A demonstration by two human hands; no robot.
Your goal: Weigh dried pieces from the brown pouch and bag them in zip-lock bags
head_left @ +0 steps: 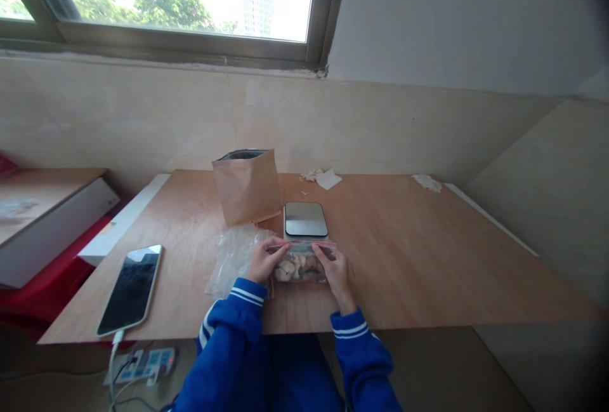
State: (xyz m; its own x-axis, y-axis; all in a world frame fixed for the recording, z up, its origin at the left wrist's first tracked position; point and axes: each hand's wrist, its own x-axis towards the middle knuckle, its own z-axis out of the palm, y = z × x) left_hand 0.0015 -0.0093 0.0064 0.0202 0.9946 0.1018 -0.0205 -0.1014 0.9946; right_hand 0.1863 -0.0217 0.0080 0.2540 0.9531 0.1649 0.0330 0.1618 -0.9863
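A clear zip bag [301, 268] holding pale, dried-looking slices lies near the table's front edge, its pinkish zip strip toward the back. My left hand [264, 258] pinches the left part of that strip between thumb and finger. On its right part, my right hand [334, 267] has a similar pinch. Just behind the bag sits a small kitchen scale [305, 219] with a silver plate. Several flat, clear plastic bags [229, 261] lie to the left, partly behind my left hand. What the slices are, I cannot tell.
A brown kraft pouch [247, 186] stands upright with its top open, behind the plastic bags. A phone [130, 289] on a charging cable lies at the left. Paper scraps [328, 178] rest at the back; a power strip [143, 364] is below the table.
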